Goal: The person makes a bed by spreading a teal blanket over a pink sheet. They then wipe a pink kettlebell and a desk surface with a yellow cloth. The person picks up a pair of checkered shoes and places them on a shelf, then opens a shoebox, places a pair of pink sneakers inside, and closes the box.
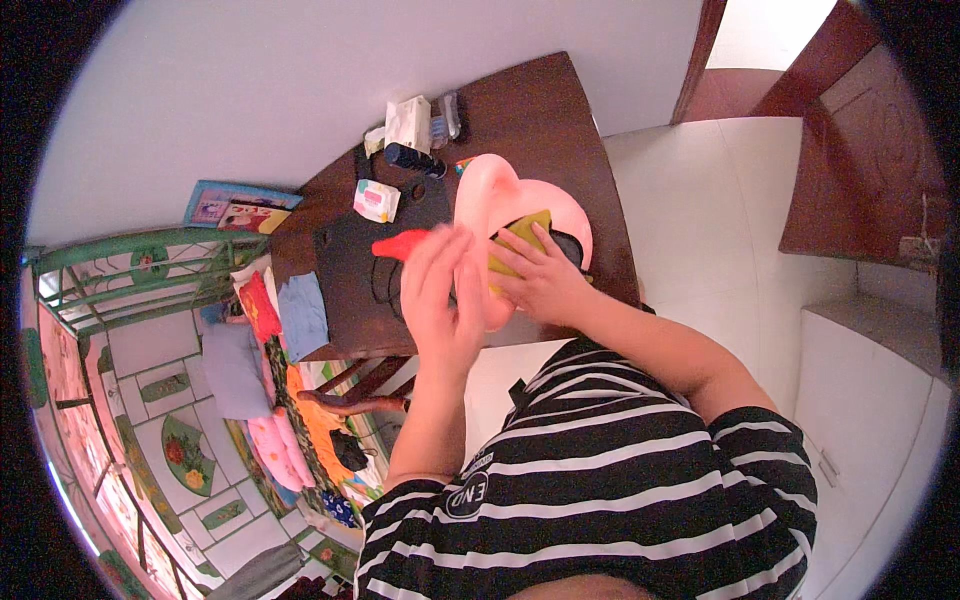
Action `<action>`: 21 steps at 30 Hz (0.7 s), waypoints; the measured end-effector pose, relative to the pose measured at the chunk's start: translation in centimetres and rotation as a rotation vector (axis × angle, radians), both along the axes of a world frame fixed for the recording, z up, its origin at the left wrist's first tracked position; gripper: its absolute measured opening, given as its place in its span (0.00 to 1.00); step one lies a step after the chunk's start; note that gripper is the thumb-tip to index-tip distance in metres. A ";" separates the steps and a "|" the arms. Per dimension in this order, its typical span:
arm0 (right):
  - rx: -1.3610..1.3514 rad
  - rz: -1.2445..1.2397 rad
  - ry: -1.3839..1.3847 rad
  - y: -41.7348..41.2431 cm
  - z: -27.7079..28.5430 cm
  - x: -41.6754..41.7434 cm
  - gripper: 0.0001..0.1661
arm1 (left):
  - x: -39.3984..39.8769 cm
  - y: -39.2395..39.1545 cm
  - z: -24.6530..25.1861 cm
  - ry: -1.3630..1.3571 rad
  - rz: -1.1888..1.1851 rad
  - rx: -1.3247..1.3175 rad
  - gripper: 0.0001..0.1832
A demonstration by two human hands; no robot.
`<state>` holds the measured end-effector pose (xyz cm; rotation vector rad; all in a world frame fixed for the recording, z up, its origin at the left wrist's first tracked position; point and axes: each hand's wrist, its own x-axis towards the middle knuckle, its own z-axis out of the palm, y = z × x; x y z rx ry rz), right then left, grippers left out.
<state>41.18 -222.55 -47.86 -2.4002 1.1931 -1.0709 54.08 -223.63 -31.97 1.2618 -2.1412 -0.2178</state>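
Note:
A smooth pink curved object (551,196) with a rounded, tube-like rim stands at the table's near edge; its exact kind is unclear. My right hand (536,270) lies with fingers spread over an olive-green cloth (534,227), pressing it against the pink object. Dark material shows inside the pink rim, to the right of the cloth. My left hand (442,300) is raised at the object's left side, fingers close together and slightly blurred; whether it grips anything is hidden. Just past its fingertips a red piece (399,244) sticks out to the left.
The dark wooden table (525,105) bears a wipes pack (376,201), a dark bottle (414,159), a white box (408,124), a thin black cord (382,285) and a folded blue cloth (303,315). A wooden chair (352,401) and a bunk bed (150,330) are at left.

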 end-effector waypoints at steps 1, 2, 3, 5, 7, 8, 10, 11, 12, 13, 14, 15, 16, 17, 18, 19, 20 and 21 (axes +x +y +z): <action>-0.016 0.035 -0.004 -0.8 -0.3 -0.2 0.26 | -0.4 -1.3 -0.4 -0.046 0.020 -0.010 0.15; 0.009 -0.017 -0.007 -1.2 -0.2 -0.1 0.25 | -0.6 -2.2 -0.9 -0.094 0.046 -0.015 0.18; 0.034 -0.070 -0.008 -1.5 -0.1 0.0 0.25 | -0.7 -3.2 -1.6 -0.176 0.079 0.004 0.20; 0.069 -0.167 -0.005 -2.0 0.6 0.0 0.24 | -0.7 -4.9 -3.3 -0.343 0.154 0.034 0.24; 0.136 -0.293 -0.064 -3.2 0.1 0.2 0.22 | -0.5 -6.0 -4.7 -0.065 0.096 0.263 0.26; 0.172 -0.361 -0.094 -3.7 -0.2 0.1 0.22 | -0.5 -6.3 -5.1 0.074 0.061 0.378 0.27; 0.201 -0.377 -0.170 -4.2 -0.9 -0.8 0.20 | -0.6 -6.3 -5.2 0.090 0.049 0.406 0.27; 0.241 -0.380 -0.240 -4.5 -1.3 -1.4 0.20 | -0.8 -6.1 -5.0 0.091 0.051 0.416 0.28; 0.281 -0.382 -0.311 -4.5 -1.7 -1.9 0.20 | -0.9 -5.9 -5.0 0.094 0.054 0.425 0.28; 0.254 -0.449 -0.329 -4.1 -2.0 -2.2 0.20 | -1.1 -5.8 -5.0 0.069 0.082 0.417 0.28; 0.294 -0.510 -0.370 -3.8 -2.9 -2.3 0.20 | -1.1 -5.8 -5.1 0.047 0.105 0.409 0.28; 0.334 -0.570 -0.411 -3.4 -4.2 -2.4 0.20 | -1.3 -5.9 -5.1 0.026 0.128 0.402 0.28; 0.370 -0.624 -0.453 -3.1 -5.3 -2.5 0.21 | -1.4 -5.8 -4.9 -0.008 0.128 0.372 0.28; 0.411 -0.635 -0.496 -2.7 -6.5 -2.6 0.21 | -1.5 -5.7 -4.6 -0.039 0.129 0.341 0.28; 0.452 -0.646 -0.538 -2.3 -7.7 -2.8 0.22 | -1.7 -5.6 -4.3 -0.069 0.132 0.309 0.27; 0.498 -0.655 -0.580 -1.7 -8.4 -3.1 0.23 | -1.8 -5.6 -4.1 -0.060 0.148 0.323 0.28; 0.652 -0.655 -0.592 -1.2 -8.3 -3.6 0.23 | -1.7 -5.4 -4.0 -0.110 0.154 0.284 0.28; 0.807 -0.651 -0.598 -0.9 -8.1 -4.2 0.24 | -1.6 -5.2 -4.1 -0.160 0.163 0.245 0.29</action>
